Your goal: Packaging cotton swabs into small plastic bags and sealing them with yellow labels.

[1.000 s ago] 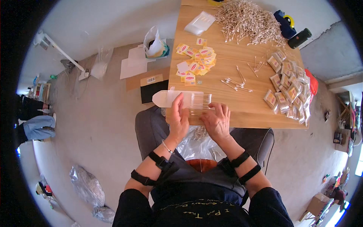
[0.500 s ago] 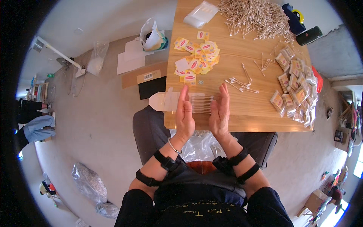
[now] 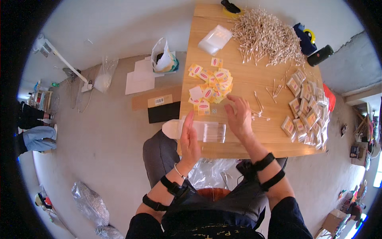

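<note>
A row of cotton swabs (image 3: 214, 132) lies side by side at the table's near edge, in what looks like a clear sleeve. A pale rounded flap (image 3: 170, 129) sticks out to its left. My left hand (image 3: 190, 139) stands on edge across the sleeve's left part, fingers stretched straight, open. Right of the swabs, my right hand (image 3: 240, 119) is open with loosely bent fingers, apart from the row. Its fingertips come near the pile of yellow and white cards (image 3: 213, 85). Several loose swabs (image 3: 259, 115) lie just beyond that hand, partly hidden by it.
A big heap of swabs (image 3: 268, 36) covers the far side of the wooden table (image 3: 254, 147). Filled swab packets (image 3: 308, 113) pile up at the right. Clear bags (image 3: 215, 40) lie at the back left. A dark cylinder (image 3: 320, 55) stands near the far right corner.
My right hand has left the right end of the swab row and moved away toward the cards, its fingers spreading. The left hand stays by the sleeve. The whole view has shifted a little.
</note>
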`<action>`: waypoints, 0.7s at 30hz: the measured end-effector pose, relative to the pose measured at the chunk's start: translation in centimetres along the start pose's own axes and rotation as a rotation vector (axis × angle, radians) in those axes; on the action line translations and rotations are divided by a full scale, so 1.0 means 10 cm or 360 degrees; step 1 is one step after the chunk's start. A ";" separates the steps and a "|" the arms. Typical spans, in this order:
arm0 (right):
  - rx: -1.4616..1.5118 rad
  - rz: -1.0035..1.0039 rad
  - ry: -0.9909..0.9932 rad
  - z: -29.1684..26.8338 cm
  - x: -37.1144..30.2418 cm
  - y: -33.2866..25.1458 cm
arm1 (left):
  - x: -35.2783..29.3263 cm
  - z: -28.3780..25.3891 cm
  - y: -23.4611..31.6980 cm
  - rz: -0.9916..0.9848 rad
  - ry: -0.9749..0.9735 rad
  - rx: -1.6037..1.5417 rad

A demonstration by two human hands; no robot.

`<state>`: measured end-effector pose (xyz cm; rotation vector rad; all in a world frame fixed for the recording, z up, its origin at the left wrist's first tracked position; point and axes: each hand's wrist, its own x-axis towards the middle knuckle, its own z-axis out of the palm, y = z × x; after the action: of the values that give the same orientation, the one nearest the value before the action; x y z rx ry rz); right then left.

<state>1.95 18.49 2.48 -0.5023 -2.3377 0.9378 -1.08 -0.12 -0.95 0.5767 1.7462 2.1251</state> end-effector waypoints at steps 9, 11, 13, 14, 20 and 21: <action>-0.0846 -0.0112 0.0006 0.51 1.73 0.37 | 0.03 -0.13 0.01 0.0007 -0.0008 0.0126; -0.0954 -0.0221 0.0029 0.65 1.85 0.44 | 0.02 -0.16 0.06 -0.0053 -0.0031 0.0180; -0.1083 -0.0324 0.0052 0.69 1.93 0.49 | 0.02 -0.17 0.11 -0.0043 -0.0063 0.0225; -0.1028 -0.0239 -0.0111 0.70 1.94 0.48 | 0.01 -0.18 0.11 -0.0047 -0.0096 0.0277; -0.0874 -0.0216 -0.0337 0.58 1.79 0.26 | 0.02 -0.17 0.10 -0.0029 -0.0067 0.0219; -0.0785 -0.0027 -0.0443 0.53 1.80 0.20 | 0.02 -0.17 0.09 -0.0023 -0.0043 0.0206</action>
<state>-14.96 26.65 4.41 -0.5691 -2.8344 0.4332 -2.10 -1.66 -0.39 0.6218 1.8777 1.9960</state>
